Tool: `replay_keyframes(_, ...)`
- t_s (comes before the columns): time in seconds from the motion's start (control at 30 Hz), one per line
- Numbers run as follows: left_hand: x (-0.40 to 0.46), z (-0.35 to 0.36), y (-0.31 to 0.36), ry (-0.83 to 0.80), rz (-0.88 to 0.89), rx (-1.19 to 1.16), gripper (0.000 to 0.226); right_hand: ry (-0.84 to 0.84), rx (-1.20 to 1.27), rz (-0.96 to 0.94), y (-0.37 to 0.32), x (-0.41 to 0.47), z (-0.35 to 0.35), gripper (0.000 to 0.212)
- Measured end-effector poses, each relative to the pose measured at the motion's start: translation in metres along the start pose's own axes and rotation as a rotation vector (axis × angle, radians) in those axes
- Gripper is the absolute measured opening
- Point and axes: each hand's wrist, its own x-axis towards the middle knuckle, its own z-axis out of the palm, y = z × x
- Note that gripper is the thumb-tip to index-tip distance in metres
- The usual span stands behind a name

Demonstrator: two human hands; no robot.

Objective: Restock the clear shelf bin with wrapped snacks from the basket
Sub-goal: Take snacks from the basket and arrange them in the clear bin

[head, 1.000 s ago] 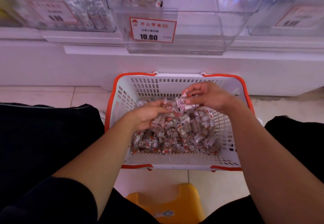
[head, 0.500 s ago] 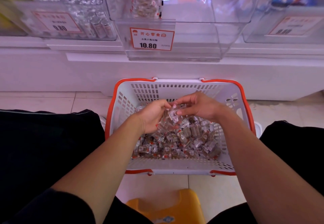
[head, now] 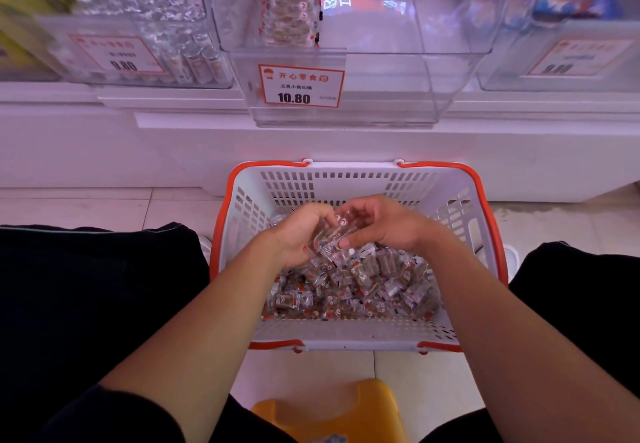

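Under shelf (head: 311, 137) — tiled floor (head: 104, 207), basket (head: 346, 179)

Snack shop, price tag (head: 300, 86), clear shelf bin (head: 381, 96)

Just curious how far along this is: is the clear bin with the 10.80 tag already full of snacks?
No, the clear bin looks nearly bare, while the snacks lie heaped in the basket.

Head cam, fwd-down, close.
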Motion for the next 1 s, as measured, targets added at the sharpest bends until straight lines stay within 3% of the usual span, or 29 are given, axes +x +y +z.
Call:
replay_keyframes(0.13, -0.012, -0.008, 0.003, -0.168, -0.182, 0.005, 0.059, 0.019, 0.038, -0.031, -0.003, -0.005, 0.000, 0.040)
replay_keyframes(0.2, -0.023, -0.007, 0.010, -0.186, -0.191, 0.083, 0.057, 0.052, 0.014, -0.065, -0.012, -0.008, -0.001, 0.041)
replay_keyframes(0.3, -0.048, 0.001, 0.034, -0.117, -0.095, 0.097, 0.048, 0.132, -0.031, -0.134, -0.043, -0.019, -0.002, 0.041)
replay_keyframes(0.4, -0.076, 0.014, 0.063, -0.042, 0.027, 0.215, 0.052, 0.255, -0.154, -0.230, -0.076, -0.043, 0.001, 0.038)
replay_keyframes(0.5, -0.114, 0.023, 0.102, -0.082, 0.169, 0.364, 0.039, 0.357, -0.239, -0.392, -0.115, -0.074, 0.005, 0.045)
replay_keyframes(0.63, -0.158, 0.040, 0.162, -0.177, 0.329, 0.481, 0.038, 0.331, -0.332, -0.623, -0.180, -0.110, -0.002, 0.047)
replay_keyframes(0.73, -0.170, 0.055, 0.208, -0.182, 0.444, 0.536, 0.051, 0.310, -0.368, -0.721, -0.228, -0.115, -0.028, 0.043)
replay_keyframes(0.8, -0.167, 0.063, 0.237, -0.117, 0.504, 0.497, 0.054, 0.326, -0.324, -0.718, -0.252, -0.107, -0.052, 0.038)
replay_keyframes(0.87, -0.158, 0.064, 0.263, 0.060, 0.598, 0.529, 0.047, 0.354, -0.324, -0.669, -0.267, -0.094, -0.073, 0.037)
replay_keyframes(0.93, -0.144, 0.054, 0.284, 0.323, 0.776, 0.861, 0.028, 0.415, -0.406, -0.603, -0.270, -0.079, -0.086, 0.035)
replay_keyframes(1.0, -0.134, 0.039, 0.302, 0.517, 0.904, 1.379, 0.036, 0.443, -0.495, -0.532, -0.268, -0.063, -0.089, 0.030)
